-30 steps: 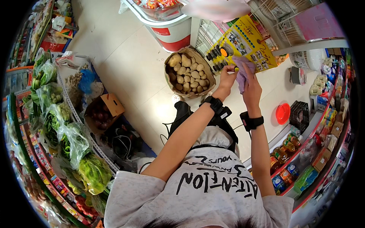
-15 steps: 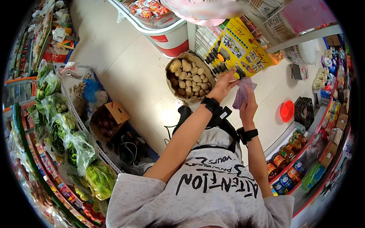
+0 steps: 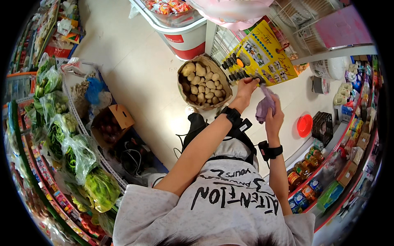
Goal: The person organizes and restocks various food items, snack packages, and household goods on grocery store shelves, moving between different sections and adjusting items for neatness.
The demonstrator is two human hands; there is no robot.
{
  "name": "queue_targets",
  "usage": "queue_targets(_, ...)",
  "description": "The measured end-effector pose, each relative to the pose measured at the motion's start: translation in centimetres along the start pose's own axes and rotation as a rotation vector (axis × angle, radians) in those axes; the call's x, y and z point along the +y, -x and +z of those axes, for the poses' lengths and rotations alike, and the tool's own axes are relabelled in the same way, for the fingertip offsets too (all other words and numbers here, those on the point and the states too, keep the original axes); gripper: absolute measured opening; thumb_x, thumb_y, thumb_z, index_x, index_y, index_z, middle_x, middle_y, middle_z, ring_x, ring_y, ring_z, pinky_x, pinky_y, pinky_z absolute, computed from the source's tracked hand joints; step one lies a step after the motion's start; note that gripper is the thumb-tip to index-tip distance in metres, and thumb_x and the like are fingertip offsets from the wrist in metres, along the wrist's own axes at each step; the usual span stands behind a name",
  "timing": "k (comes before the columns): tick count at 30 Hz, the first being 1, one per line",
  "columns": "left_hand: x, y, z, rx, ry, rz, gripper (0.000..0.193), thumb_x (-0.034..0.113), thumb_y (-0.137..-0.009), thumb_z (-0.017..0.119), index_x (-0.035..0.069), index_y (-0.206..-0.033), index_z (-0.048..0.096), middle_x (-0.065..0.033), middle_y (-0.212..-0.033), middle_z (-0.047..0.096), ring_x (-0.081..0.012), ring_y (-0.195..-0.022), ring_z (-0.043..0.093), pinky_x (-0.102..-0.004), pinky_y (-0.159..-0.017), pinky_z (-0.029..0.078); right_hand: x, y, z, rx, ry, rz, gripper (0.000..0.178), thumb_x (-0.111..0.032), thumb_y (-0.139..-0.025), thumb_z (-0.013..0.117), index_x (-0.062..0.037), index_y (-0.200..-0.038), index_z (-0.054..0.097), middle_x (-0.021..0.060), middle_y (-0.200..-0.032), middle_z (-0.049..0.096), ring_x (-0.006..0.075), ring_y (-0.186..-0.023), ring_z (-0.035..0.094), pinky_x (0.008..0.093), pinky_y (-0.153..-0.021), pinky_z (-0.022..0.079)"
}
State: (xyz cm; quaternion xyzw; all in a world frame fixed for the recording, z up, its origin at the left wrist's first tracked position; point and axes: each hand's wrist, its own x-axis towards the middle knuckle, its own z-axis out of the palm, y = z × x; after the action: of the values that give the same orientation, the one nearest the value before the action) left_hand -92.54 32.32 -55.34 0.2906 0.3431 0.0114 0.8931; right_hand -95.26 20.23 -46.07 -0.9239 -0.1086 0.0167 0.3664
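Note:
A yellow printed card (image 3: 269,61) hangs on a wire rack, with several small dark round items (image 3: 237,76) in rows along its left edge and an orange-centred one above them. At its lower edge, my left hand (image 3: 246,92) pinches one dark round piece (image 3: 258,79) between the fingertips; its exact kind does not show. My right hand (image 3: 275,119) is closed around a crumpled purple cloth (image 3: 266,107). One twisted end of the cloth reaches up to just beside the left fingertips.
A paper sack of potatoes (image 3: 203,84) stands on the floor left of my hands. Behind it is a white-and-red tub (image 3: 186,41). To the right lie a red basin (image 3: 304,126) and a black crate (image 3: 322,128). Bagged greens (image 3: 65,135) line the left shelf.
The purple cloth has drawn down from the card's edge into a bunch, with a thin end stretched upward. My right hand has shifted slightly right and down. My left hand stays near the card.

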Motion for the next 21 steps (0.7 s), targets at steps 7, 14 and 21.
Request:
queue_targets(7,-2.2,0.6,0.3,-0.045,0.298,-0.120,0.020,0.012,-0.084,0.049,0.002,-0.100,0.042,-0.0121,-0.092,0.054,-0.0183,-0.076,0.056,-0.0292,-0.064,0.047,-6.4,-5.0,1.1,-0.083,0.249,-0.488,0.013,-0.010,-0.078,0.056,-0.0024,-0.089,0.054,0.0112,-0.097,0.048,0.0277,-0.081,0.053,0.0337,-0.068,0.044)
queue_targets(14,-2.3,1.9,2.6,-0.042,0.506,-0.299,0.015,0.019,-0.083,0.052,0.005,-0.085,0.054,-0.0065,-0.082,0.058,-0.0165,-0.067,0.057,-0.0262,-0.053,0.046,-0.3,-7.0,4.2,-0.096,0.264,-0.778,0.013,-0.003,-0.080,0.050,-0.0015,-0.093,0.051,0.0144,-0.093,0.049,0.0303,-0.091,0.050,0.0358,-0.076,0.042)
queue_targets(21,-0.9,2.5,-3.9,-0.171,0.343,-0.242,0.029,0.026,-0.081,0.059,0.004,-0.096,0.048,-0.0108,-0.094,0.055,-0.0215,-0.085,0.055,-0.0305,-0.077,0.047,5.5,1.4,3.2,-0.134,0.050,-0.352,0.018,0.000,-0.084,0.042,-0.0008,-0.100,0.050,0.0155,-0.098,0.047,0.0279,-0.090,0.047,0.0344,-0.078,0.039)
